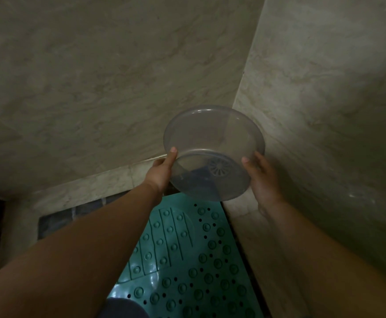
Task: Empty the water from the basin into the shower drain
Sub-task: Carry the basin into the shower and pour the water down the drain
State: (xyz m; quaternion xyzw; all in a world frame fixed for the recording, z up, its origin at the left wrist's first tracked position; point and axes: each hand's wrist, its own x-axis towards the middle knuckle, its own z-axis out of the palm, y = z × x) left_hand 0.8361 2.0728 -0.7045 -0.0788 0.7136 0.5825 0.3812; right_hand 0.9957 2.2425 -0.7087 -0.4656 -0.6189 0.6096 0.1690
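Observation:
A clear plastic basin (pixel 212 143) is held up in the corner of the shower, tipped so its mouth faces away from me toward the walls and its base faces me. My left hand (pixel 162 173) grips its left rim, thumb on the outside. My right hand (pixel 262 180) grips the right side. Through the transparent base I see a round slotted drain cover (pixel 220 167) on the dark floor in the corner. I cannot tell whether any water is inside the basin.
Beige marble-patterned walls (pixel 95 88) meet in the corner behind the basin. A teal rubber shower mat (pixel 187 260) with bumps and holes covers the floor below my arms. A low tiled ledge (pixel 84 187) runs along the left wall.

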